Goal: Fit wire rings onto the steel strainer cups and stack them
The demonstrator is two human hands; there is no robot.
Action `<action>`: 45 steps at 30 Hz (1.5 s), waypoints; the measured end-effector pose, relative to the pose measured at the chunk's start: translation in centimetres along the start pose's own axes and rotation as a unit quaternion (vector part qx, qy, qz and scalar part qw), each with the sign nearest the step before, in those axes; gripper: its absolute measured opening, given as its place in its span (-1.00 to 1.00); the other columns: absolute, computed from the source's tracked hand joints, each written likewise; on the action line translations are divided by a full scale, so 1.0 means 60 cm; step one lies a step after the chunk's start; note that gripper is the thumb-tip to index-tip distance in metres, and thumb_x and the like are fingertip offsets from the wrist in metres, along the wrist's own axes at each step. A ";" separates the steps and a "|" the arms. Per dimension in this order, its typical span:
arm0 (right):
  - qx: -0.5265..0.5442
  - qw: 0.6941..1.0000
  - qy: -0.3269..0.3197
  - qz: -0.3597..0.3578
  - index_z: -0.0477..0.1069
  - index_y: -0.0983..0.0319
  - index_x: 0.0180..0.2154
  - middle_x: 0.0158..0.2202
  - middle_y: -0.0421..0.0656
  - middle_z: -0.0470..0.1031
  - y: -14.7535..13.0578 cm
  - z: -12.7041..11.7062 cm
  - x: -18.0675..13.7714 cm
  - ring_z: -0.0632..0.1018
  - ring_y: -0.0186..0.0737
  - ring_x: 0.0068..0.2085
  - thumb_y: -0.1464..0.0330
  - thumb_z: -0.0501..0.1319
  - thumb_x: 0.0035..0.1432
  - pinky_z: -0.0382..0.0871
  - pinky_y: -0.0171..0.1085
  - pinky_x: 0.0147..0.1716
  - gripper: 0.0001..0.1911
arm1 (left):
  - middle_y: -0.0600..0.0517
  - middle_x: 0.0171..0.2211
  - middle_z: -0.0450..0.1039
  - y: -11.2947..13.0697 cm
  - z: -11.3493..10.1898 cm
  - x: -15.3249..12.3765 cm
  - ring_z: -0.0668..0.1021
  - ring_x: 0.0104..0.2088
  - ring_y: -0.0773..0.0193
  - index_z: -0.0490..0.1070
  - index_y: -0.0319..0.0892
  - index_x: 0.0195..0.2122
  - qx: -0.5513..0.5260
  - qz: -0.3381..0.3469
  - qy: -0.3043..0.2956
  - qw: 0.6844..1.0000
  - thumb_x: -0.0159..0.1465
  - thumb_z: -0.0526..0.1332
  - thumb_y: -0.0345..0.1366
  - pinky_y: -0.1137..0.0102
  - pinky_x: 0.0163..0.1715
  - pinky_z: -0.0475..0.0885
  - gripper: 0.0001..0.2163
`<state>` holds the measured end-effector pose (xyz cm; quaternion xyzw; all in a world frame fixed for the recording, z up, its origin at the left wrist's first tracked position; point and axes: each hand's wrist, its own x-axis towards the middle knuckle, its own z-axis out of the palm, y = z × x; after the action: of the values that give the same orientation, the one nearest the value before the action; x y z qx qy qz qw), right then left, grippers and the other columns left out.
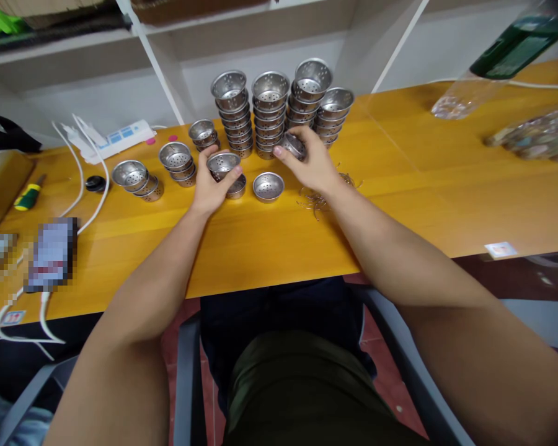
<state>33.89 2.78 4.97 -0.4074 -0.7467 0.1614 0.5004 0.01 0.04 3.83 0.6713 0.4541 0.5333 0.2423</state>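
My left hand (211,186) is closed around a small perforated steel strainer cup (223,165), which sits on top of another cup on the orange table (270,241). My right hand (312,162) grips a tilted strainer cup (292,146) at the foot of the tall stacks. A single strainer cup (268,186) lies on the table between my hands. Behind them stand several tall stacks of the same cups (270,111). Short stacks (179,162) and a leaning pair (137,179) sit to the left.
A pile of thin wire clips (318,199) lies by my right wrist. A white power strip (114,139), cables, a black cap (95,183) and a screwdriver (28,194) are at the left. A plastic bottle (502,59) and a bag (534,135) lie at the right. Shelves stand behind.
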 end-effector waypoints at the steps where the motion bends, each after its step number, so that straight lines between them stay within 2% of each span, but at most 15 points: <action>1: -0.012 1.000 0.000 -0.002 0.70 0.12 0.38 0.25 0.16 0.72 0.010 -0.007 0.001 0.72 0.44 0.38 -0.60 0.37 0.53 0.62 0.44 0.62 0.00 | -0.30 0.55 0.60 -0.002 -0.003 0.001 0.73 0.55 -0.32 0.40 0.08 0.54 0.004 0.001 0.018 1.000 0.24 0.62 0.73 -0.24 0.68 0.61 0.13; 4: -0.044 0.998 -0.035 0.009 0.78 0.21 0.31 0.19 0.17 0.66 0.032 -0.025 0.002 0.73 0.51 0.35 -0.53 0.53 0.43 0.60 0.49 0.65 0.00 | -0.26 0.52 0.60 -0.017 -0.012 0.007 0.67 0.61 -0.33 0.41 0.06 0.53 0.011 0.014 0.063 0.998 0.29 0.65 0.66 -0.23 0.74 0.57 0.07; 6: -0.076 0.994 -0.078 0.030 0.78 0.23 0.34 0.21 0.17 0.62 0.033 -0.035 0.001 0.73 0.54 0.36 -0.42 0.65 0.37 0.59 0.51 0.66 -0.04 | -0.24 0.52 0.58 -0.033 -0.014 0.011 0.65 0.64 -0.33 0.39 0.06 0.54 0.008 0.029 0.074 0.997 0.25 0.73 0.60 -0.23 0.75 0.57 0.09; 10: -0.128 0.978 -0.147 0.073 0.67 0.21 0.47 0.38 0.20 0.62 0.005 -0.044 -0.001 0.67 0.61 0.47 -0.16 0.73 0.36 0.52 0.49 0.70 -0.10 | -0.18 0.46 0.60 -0.066 -0.010 0.021 0.72 0.55 -0.29 0.37 0.10 0.51 -0.022 0.069 0.061 0.996 0.15 0.84 0.51 -0.26 0.73 0.61 0.12; 15: -0.137 0.972 -0.170 0.089 0.60 0.24 0.43 0.41 0.21 0.62 -0.021 -0.035 -0.003 0.67 0.57 0.48 0.15 0.75 0.32 0.53 0.42 0.67 -0.20 | -0.20 0.52 0.59 -0.077 -0.009 0.028 0.69 0.60 -0.34 0.39 0.08 0.53 -0.017 0.123 0.039 0.991 0.18 0.86 0.39 -0.29 0.80 0.52 0.09; 17: -0.138 0.972 -0.171 0.083 0.60 0.23 0.44 0.41 0.21 0.62 -0.024 -0.032 -0.003 0.65 0.59 0.51 0.17 0.74 0.31 0.50 0.42 0.69 -0.20 | -0.21 0.56 0.57 -0.073 -0.011 0.028 0.64 0.66 -0.37 0.40 0.08 0.57 -0.008 0.134 0.029 0.991 0.22 0.87 0.32 -0.31 0.84 0.45 0.07; 20: -0.134 0.972 -0.182 0.064 0.59 0.21 0.50 0.42 0.23 0.60 -0.031 -0.040 -0.005 0.60 0.64 0.57 0.09 0.71 0.34 0.43 0.46 0.74 -0.15 | -0.22 0.59 0.56 -0.070 -0.011 0.025 0.60 0.70 -0.38 0.40 0.08 0.59 0.003 0.126 0.024 0.992 0.27 0.86 0.26 -0.32 0.88 0.40 0.03; 24: -0.134 0.970 -0.202 0.012 0.49 0.14 0.68 0.61 0.28 0.46 -0.061 -0.060 -0.011 0.47 0.72 0.69 -0.08 0.66 0.40 0.23 0.56 0.84 0.03 | -0.21 0.56 0.58 -0.073 -0.007 0.020 0.64 0.66 -0.36 0.39 0.08 0.59 0.001 0.111 0.035 0.993 0.28 0.82 0.36 -0.31 0.83 0.47 0.04; 26: -0.134 0.963 -0.233 -0.016 0.46 0.07 0.73 0.72 0.26 0.36 -0.080 -0.066 -0.016 0.37 0.76 0.76 -0.12 0.69 0.37 0.15 0.60 0.86 0.10 | -0.21 0.54 0.59 -0.076 -0.006 0.018 0.67 0.63 -0.34 0.38 0.09 0.58 0.003 0.102 0.046 0.994 0.29 0.80 0.43 -0.29 0.80 0.51 0.05; 30: -0.140 0.946 -0.291 -0.021 0.44 0.04 0.74 0.81 0.23 0.23 -0.102 -0.059 -0.027 0.29 0.76 0.82 -0.10 0.71 0.33 0.18 0.60 0.85 0.13 | -0.21 0.49 0.62 -0.082 -0.009 0.020 0.70 0.57 -0.30 0.39 0.08 0.54 0.003 0.091 0.074 0.993 0.29 0.77 0.49 -0.28 0.77 0.55 0.04; 34: -0.150 0.947 -0.285 -0.007 0.39 0.07 0.79 0.81 0.23 0.29 -0.109 -0.062 -0.023 0.33 0.71 0.82 -0.02 0.62 0.41 0.22 0.57 0.85 0.09 | -0.19 0.45 0.64 -0.085 -0.013 0.022 0.73 0.52 -0.27 0.41 0.06 0.50 0.009 0.075 0.093 0.993 0.28 0.78 0.50 -0.29 0.77 0.55 0.03; 37: -0.157 0.951 -0.266 0.010 0.41 -0.01 0.80 0.75 0.17 0.45 -0.123 -0.093 -0.006 0.38 0.69 0.78 -0.02 0.60 0.44 0.28 0.55 0.82 0.06 | -0.18 0.42 0.66 -0.083 -0.012 0.022 0.76 0.48 -0.25 0.43 0.05 0.48 0.008 0.057 0.102 0.993 0.28 0.80 0.46 -0.31 0.75 0.57 -0.01; 39: -0.164 0.948 -0.270 0.038 0.51 0.02 0.74 0.62 0.17 0.62 -0.135 -0.123 0.006 0.55 0.64 0.65 0.00 0.56 0.48 0.45 0.47 0.72 -0.06 | -0.17 0.41 0.67 -0.080 -0.011 0.021 0.76 0.49 -0.25 0.44 0.06 0.46 0.004 0.054 0.102 0.993 0.28 0.82 0.43 -0.31 0.75 0.58 -0.03; 42: -0.193 0.928 -0.305 0.088 0.74 0.14 0.47 0.30 0.13 0.83 -0.145 -0.166 0.017 0.79 0.48 0.29 0.15 0.49 0.52 0.69 0.31 0.41 -0.41 | -0.16 0.43 0.65 -0.072 -0.008 0.021 0.72 0.55 -0.27 0.43 0.07 0.48 0.000 0.062 0.094 0.994 0.30 0.82 0.40 -0.31 0.78 0.55 -0.04; 45: -0.237 0.885 -0.380 0.129 0.85 0.21 0.10 0.00 0.08 0.88 -0.137 -0.185 0.019 0.81 0.29 -0.03 0.37 0.44 0.40 0.69 0.15 0.08 -0.70 | -0.17 0.46 0.61 -0.063 -0.004 0.019 0.70 0.57 -0.27 0.40 0.10 0.51 -0.007 0.077 0.088 0.993 0.32 0.79 0.42 -0.29 0.78 0.53 -0.03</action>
<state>39.77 -3.26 15.94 -0.5141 -0.8364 0.1855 0.0421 -1.54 2.77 1.42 0.6530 0.4172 0.6103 0.1647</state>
